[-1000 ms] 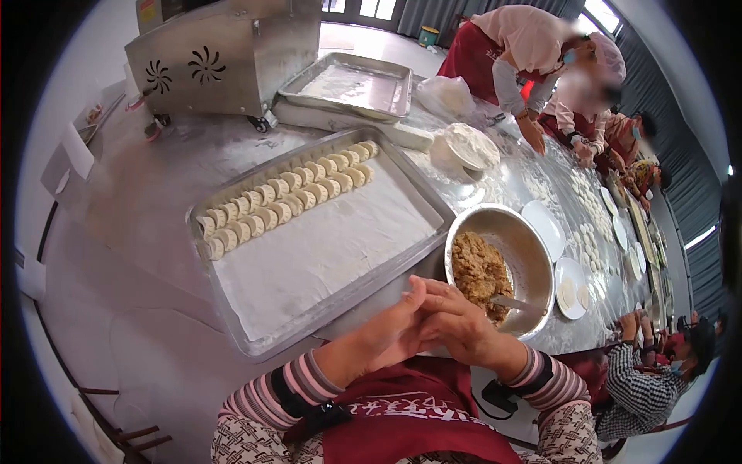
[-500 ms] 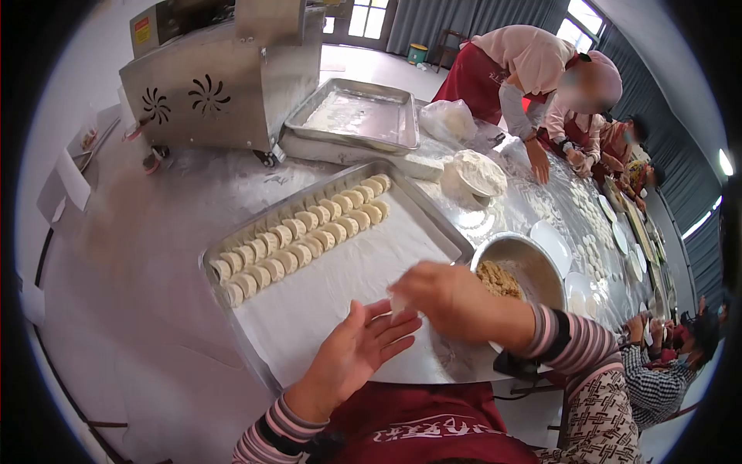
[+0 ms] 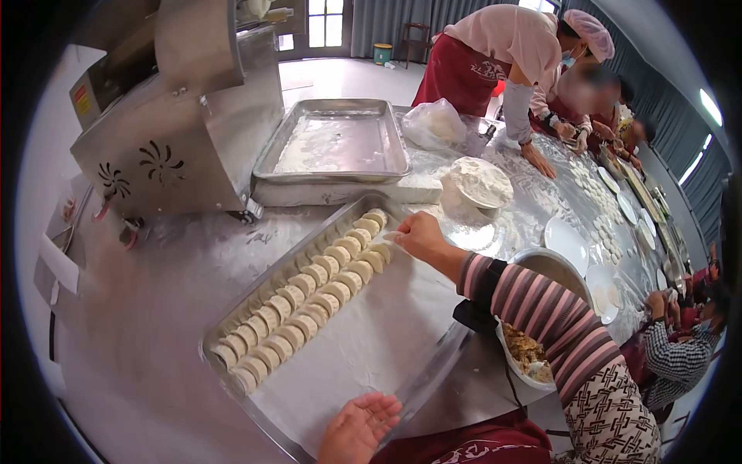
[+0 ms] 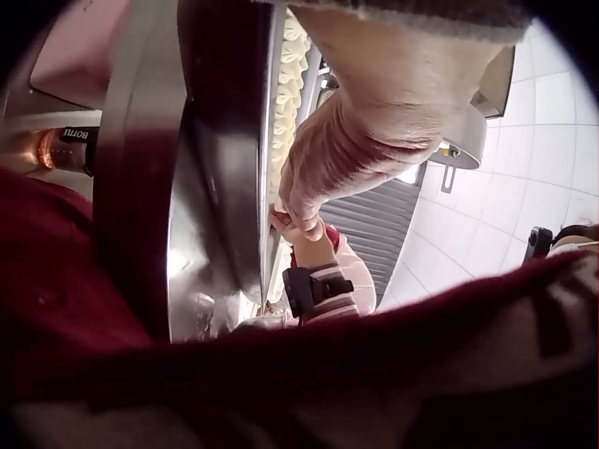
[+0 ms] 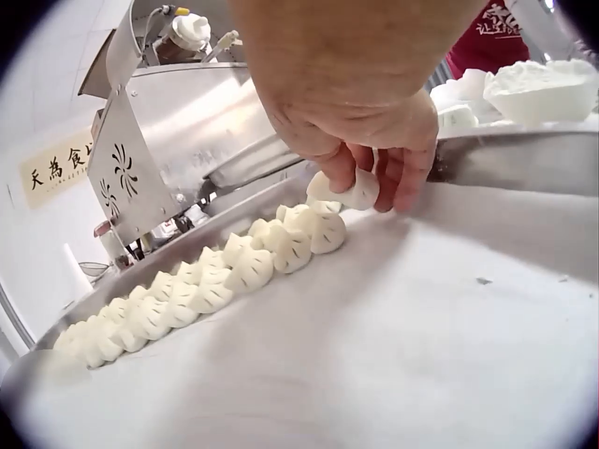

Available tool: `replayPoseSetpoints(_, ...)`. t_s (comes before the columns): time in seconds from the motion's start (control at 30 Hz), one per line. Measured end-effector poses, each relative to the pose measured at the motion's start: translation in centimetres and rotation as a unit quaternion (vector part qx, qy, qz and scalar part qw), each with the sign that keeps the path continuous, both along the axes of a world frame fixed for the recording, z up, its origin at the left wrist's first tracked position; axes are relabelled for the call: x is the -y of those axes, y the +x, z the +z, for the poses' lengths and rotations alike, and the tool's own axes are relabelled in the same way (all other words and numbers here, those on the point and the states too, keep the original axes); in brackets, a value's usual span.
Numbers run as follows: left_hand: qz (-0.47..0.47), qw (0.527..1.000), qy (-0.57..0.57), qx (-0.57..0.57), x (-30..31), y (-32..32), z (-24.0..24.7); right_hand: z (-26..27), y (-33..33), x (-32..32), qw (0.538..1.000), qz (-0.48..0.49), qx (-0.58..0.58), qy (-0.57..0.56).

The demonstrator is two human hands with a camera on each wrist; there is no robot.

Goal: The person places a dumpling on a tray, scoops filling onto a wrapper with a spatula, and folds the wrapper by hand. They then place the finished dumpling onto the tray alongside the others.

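Observation:
The right hand (image 3: 423, 237) reaches over the far end of the metal tray (image 3: 434, 349). In the right wrist view that hand (image 5: 360, 131) pinches a pale dumpling (image 5: 357, 192) between thumb and fingers, just above the end of the dumpling rows (image 5: 248, 267). Two rows of dumplings (image 3: 297, 294) run along the tray's left side on white paper (image 3: 348, 356). Palm up, the left hand (image 3: 362, 427) is at the tray's near edge with relaxed fingers and nothing on it; the left wrist view shows this hand (image 4: 351, 140) from close by.
A metal bowl (image 3: 553, 267) and a container of brown filling (image 3: 527, 356) stand right of the tray. Behind are a floured tray (image 3: 336, 143), a bowl of flour (image 3: 481, 182) and a steel machine (image 3: 178, 139). Other people (image 3: 495, 46) work along the table's right side.
The hands were together, then parted. The right hand has moved forward to the far end of the dumpling rows; the left has dropped back toward the body. The head view has shifted.

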State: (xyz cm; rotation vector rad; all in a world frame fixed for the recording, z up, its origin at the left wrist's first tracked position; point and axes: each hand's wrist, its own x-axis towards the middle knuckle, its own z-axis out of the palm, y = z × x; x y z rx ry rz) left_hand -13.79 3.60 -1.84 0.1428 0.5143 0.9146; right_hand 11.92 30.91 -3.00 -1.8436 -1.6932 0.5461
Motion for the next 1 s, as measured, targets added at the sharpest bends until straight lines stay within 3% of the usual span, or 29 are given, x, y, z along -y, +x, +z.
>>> replayPoseSetpoints(0.17,-0.011,1.0,-0.014,-0.004,0.0,0.1,-0.3,-1.5,-1.2,-0.7,0.999,-0.029,0.028,-0.017)
replayPoseSetpoints(0.23,-0.006,1.0,-0.021,-0.004,0.0,0.1,-0.3,-1.4,-1.8,-0.9,0.992,-0.035,0.119,-0.017)
replayPoseSetpoints(0.33,0.0,1.0,-0.019,-0.019,0.0,0.0,-0.2,0.2,-2.2,-0.4,0.987,-0.015,0.152,-0.053)
replayPoseSetpoints(1.0,0.006,1.0,-0.005,-0.012,-0.1,0.2,-0.5,-2.3,-0.3,-1.4,0.996,0.041,0.075,0.01)
